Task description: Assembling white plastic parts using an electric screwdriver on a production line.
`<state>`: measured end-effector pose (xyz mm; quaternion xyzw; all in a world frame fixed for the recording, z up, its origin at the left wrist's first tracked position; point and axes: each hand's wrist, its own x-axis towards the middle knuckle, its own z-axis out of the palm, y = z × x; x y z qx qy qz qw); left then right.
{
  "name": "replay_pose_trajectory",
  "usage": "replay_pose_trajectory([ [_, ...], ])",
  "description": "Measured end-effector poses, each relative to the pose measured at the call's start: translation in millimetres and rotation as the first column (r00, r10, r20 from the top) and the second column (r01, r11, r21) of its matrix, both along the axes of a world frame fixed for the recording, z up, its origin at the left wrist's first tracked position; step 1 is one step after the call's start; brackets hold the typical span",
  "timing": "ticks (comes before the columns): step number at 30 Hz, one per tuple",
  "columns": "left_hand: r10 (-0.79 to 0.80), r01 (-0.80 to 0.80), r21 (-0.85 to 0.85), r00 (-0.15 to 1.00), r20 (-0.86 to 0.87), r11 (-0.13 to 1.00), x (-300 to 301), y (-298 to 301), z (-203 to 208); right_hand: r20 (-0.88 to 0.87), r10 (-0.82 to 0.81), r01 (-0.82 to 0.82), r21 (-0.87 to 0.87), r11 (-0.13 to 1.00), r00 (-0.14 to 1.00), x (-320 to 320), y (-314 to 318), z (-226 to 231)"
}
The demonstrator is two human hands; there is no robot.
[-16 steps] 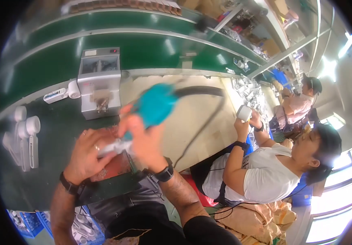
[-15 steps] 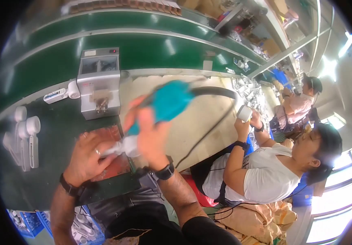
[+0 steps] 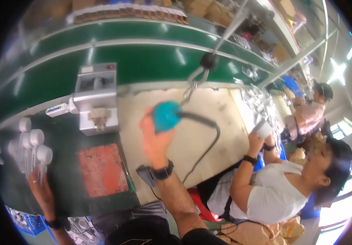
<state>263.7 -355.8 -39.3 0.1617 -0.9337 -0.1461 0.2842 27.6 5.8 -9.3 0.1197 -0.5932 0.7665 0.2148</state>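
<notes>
My right hand is wrapped round a teal corded power screwdriver above the pale board. Its black cable bends off to the right, and its bit is hidden from me. At the left of the bench, my left hand grips the handle of a white round-headed device. Several similar white devices stand in a group just behind it. Between my hands lies a worn red mat, with a thin green-handled tool along its right edge.
A grey screw feeder stands behind the mat, a white device beside it. A metal hook hangs over the pale board. At right a co-worker holds a white part near piled parts. Blue crates sit below.
My left hand has moved left from the red mat to the group of white devices. The screwdriver in my right hand has come away from the mat and turned.
</notes>
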Motion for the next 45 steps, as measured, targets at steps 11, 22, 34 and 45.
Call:
replay_pose_trajectory([
  [11, 0.123, -0.05, -0.293, 0.964, 0.237, 0.955, -37.4, -24.0, 28.6, -0.02, 0.071, -0.07, 0.046, 0.996, 0.997, 22.4, -19.3, 0.0],
  [22, 0.202, -0.136, -0.315, 0.961, 0.187, 0.939, -32.8, -45.4, 15.9, 0.007, 0.141, -0.141, 0.051, 0.989, 0.99, 28.0, -22.9, 8.7],
  [34, -0.478, 0.514, 0.327, 0.858, -0.189, 0.793, -101.4, 78.8, 111.7, 0.072, 0.206, -0.214, 0.13, 0.968, 0.976, 44.8, -11.2, 18.8],
  [45, -0.862, 0.802, 0.375, 0.507, -0.017, 0.465, -253.0, 303.3, 65.8, 0.226, 0.147, -0.195, 0.207, 0.959, 0.963, 148.3, 46.9, 44.2],
])
